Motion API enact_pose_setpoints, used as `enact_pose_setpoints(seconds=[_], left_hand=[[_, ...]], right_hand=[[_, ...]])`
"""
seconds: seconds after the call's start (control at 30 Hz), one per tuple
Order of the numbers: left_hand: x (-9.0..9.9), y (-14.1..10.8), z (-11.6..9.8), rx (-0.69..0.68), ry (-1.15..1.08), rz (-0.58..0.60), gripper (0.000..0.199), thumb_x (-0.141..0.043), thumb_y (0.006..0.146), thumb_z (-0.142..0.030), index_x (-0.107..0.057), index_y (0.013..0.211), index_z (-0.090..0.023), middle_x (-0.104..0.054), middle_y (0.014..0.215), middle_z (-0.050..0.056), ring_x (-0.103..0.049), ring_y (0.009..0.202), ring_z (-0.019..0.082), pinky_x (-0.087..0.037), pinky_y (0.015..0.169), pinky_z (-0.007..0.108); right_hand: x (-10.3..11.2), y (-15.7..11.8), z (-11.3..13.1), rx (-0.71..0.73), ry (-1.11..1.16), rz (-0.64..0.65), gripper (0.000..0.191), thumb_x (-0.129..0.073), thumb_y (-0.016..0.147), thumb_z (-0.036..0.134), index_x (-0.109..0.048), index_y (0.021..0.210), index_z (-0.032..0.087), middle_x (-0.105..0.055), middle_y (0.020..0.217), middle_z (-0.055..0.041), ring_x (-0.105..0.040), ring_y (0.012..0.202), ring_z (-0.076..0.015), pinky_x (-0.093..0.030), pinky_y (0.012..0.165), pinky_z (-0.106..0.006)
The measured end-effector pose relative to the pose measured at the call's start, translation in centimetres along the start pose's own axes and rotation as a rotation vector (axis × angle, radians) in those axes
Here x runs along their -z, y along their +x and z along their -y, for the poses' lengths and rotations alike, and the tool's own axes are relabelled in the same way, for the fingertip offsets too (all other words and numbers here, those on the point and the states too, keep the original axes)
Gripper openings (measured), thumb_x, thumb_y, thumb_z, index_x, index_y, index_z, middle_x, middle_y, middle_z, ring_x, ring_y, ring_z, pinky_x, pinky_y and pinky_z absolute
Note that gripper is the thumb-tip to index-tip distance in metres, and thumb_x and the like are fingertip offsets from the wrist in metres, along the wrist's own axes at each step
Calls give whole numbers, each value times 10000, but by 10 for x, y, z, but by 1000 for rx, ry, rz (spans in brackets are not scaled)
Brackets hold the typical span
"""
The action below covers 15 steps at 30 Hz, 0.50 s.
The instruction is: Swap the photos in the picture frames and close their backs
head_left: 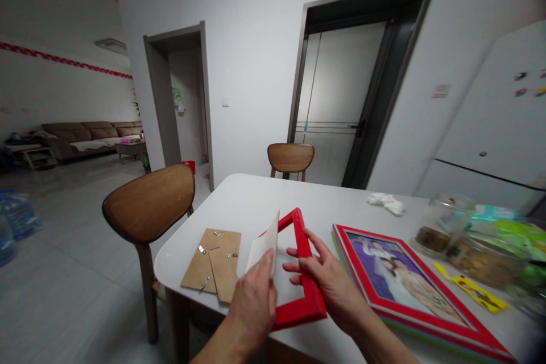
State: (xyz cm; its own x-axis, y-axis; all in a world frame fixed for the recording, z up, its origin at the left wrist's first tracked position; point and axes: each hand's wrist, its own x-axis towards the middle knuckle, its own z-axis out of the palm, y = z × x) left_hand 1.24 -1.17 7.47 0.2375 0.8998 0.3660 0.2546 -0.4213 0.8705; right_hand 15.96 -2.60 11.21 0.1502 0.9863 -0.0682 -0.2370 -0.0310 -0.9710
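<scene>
My right hand grips the right side of an empty red picture frame, which is tilted above the white table. Its thumb and fingers wrap that side, with fingertips showing through the opening. My left hand holds a thin white sheet at the frame's left side, the sheet tilted partly upright. Left of my hands lies a brown backing board with small metal clips, and a smaller brown board overlaps it. To the right, a larger red-edged frame with a photo of people lies on a stack.
The white table has rounded corners. Crumpled white tissue, glass jars, a clear container and a yellow packet sit at the right. Wooden chairs stand at the left and far side.
</scene>
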Motion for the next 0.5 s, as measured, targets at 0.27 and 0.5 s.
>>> enact_pose_setpoints(seconds=[0.27,0.5], left_hand=[[54,7,47,246,-354,-420,269,-491,682,-298,-558,879,-127,-663,753,49,-609,731,222,-463,685,326],[52,-21,61,375,-780,-560,431,-579,612,-151,-491,1033,-181,-658,838,12,-620,752,183,-481,682,275]], right_hand=[[56,20,-54,33,-650,-108,615,-388,659,226,-258,1251,120,-605,689,-26,-568,549,-149,-431,500,-255],[76,20,-81,191,-1255,-149,475,-360,698,234,-474,1122,52,-574,1052,-155,-539,946,-219,-376,851,-324]])
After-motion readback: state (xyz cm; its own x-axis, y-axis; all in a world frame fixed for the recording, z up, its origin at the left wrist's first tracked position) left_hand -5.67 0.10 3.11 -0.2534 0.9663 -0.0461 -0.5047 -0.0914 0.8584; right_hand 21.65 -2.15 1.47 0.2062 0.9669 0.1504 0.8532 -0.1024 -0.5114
